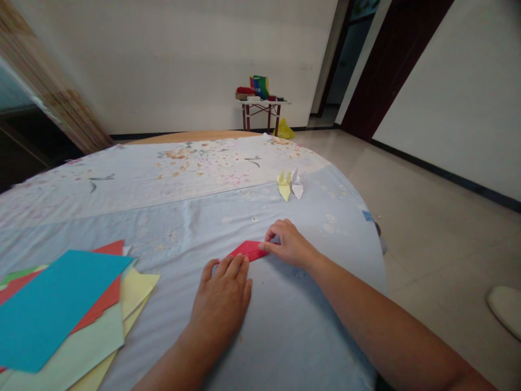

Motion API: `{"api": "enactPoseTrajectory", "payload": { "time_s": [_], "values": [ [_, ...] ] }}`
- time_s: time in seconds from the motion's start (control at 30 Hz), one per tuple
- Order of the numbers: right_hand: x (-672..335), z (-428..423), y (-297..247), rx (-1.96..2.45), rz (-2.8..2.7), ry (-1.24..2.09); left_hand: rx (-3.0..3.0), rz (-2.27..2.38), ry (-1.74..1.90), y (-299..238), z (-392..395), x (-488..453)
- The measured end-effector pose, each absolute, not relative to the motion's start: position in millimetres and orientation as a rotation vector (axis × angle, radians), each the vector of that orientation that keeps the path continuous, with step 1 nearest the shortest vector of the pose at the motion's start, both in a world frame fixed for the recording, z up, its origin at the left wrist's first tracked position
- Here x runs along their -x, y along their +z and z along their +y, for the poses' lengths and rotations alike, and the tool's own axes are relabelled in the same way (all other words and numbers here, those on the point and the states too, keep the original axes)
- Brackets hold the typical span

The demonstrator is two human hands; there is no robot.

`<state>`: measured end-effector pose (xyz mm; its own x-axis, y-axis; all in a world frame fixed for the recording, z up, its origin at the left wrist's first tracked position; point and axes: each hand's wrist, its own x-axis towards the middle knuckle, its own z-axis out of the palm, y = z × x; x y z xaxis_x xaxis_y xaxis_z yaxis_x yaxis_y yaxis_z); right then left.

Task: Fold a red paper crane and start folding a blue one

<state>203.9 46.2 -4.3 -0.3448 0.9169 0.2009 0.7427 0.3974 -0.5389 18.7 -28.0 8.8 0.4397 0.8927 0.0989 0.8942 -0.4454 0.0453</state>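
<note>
Pale-blue cloth [277, 326] is covering most of the round table [195, 136], and we're taking the red paper, right under the hands, as the hub of our clock. Out at 12, beyond the table, a stand [247, 117] is carrying a striped bag [260, 87]. Over at 8, loose sheets [61, 309] are lying in a pile, blue on top, looking unused. At 7, the left hand [222, 298] is lying palm down, fingers close together, fingertips pressing the paper! At 3, the right hand [288, 244] is pinching the other end between thumb and forefinger. Between them the red paper [252, 251] is lying low and narrow, looking part-folded, its shaping seemingly unfinished. Up at 1, a yellow piece [284, 189] and a white piece [298, 188] are standing side by side, points up, looking complete: two done, apparently, one under way. Smallest of all, pale lettering is showing on the bag, but it's proving too blurred to read.
</note>
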Motion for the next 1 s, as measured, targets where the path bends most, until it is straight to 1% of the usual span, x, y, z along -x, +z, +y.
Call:
{"api": "enactPoseTrajectory", "payload": {
  "time_s": [0.1,0.37,0.57,0.77,0.9,1.0],
  "values": [
    [-194,42,-5,1.393,-2.224,0.467,2.651,-1.66,-0.164,9,-27,-19],
    [-206,47,-4,1.507,-2.239,0.559,2.788,-1.657,-0.205,15,-25,-5],
    [-213,48,-1,1.33,-2.228,0.682,2.876,-1.689,-0.243,18,-22,-1],
    [-202,47,-6,1.206,-2.261,0.606,2.891,-1.64,-0.302,11,-22,5],
    [-201,47,-6,1.239,-2.281,0.571,2.853,-1.547,-0.379,7,-19,12],
    [-201,42,0,1.338,-2.28,0.531,2.709,-1.64,-0.477,10,-18,13]
  ]
}}
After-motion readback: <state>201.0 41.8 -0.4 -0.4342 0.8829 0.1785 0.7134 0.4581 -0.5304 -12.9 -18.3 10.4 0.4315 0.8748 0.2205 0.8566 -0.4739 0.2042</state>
